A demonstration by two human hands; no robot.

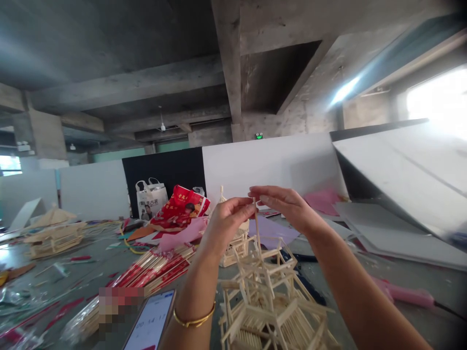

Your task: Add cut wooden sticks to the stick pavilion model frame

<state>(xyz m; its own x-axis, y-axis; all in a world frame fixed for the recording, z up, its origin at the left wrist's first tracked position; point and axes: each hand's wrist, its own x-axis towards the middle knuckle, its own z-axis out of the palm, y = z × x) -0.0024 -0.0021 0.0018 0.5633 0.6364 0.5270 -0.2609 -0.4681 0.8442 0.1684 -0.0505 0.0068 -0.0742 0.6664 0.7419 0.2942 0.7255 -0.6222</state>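
Observation:
My left hand [228, 218] and my right hand [286, 206] meet above a model tower built of thin wooden sticks [270, 301]. Both hands pinch the top of one upright wooden stick [257, 233] that rises from the tower's peak. A gold bangle [193, 318] sits on my left wrist. A second, smaller stick tower [237, 243] stands just behind my left hand, partly hidden by it.
Red-and-white packets of chopsticks [156, 270] lie left of the tower, with a phone [151, 323] showing a timer near the front. A stick pavilion model [54, 236] stands far left. A pink glue gun [404, 294] lies at right, and bags and white boards at the back.

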